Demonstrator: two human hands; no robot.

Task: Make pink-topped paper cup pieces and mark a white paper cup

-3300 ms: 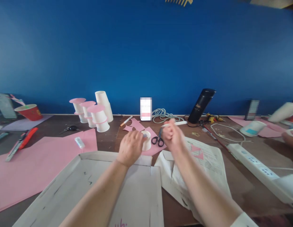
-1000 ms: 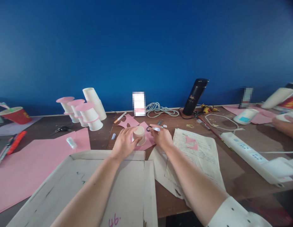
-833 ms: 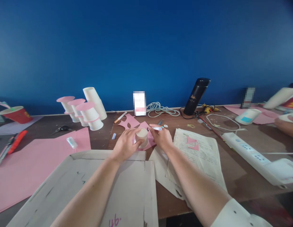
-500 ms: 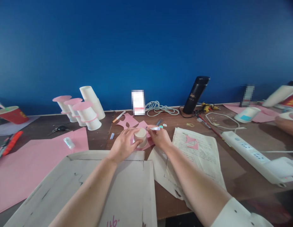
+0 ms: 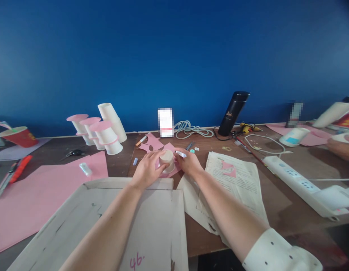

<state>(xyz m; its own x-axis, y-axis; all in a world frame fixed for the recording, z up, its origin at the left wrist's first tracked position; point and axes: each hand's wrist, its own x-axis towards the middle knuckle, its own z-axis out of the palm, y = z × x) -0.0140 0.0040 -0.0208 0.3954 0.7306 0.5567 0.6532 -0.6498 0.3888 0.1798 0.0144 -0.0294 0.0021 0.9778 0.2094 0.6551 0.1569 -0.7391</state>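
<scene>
A white paper cup (image 5: 166, 157) stands upside down on a piece of pink paper (image 5: 178, 172). My left hand (image 5: 148, 168) is curled around the cup's left side, thumb toward its front. My right hand (image 5: 190, 163) grips a white pen (image 5: 181, 154) close to the cup's right side; its tip is hidden by the fingers. Just behind the cup lies pink paper with cut-out holes (image 5: 151, 144). A small pen cap (image 5: 135, 161) rests left of my left hand.
To the left stand paper cups stacked with pink discs (image 5: 106, 134), a box cutter (image 5: 11, 175) and pink sheets (image 5: 50, 192). A cardboard tray (image 5: 112, 226) lies in front. On the right are a printed sheet (image 5: 245, 180), a power strip (image 5: 293, 180), a black flask (image 5: 233, 113) and another person's hand (image 5: 342, 147).
My right hand has shifted slightly, and the pen in it now points at a different angle. The left hand stays on the cup. The view has moved a little.
</scene>
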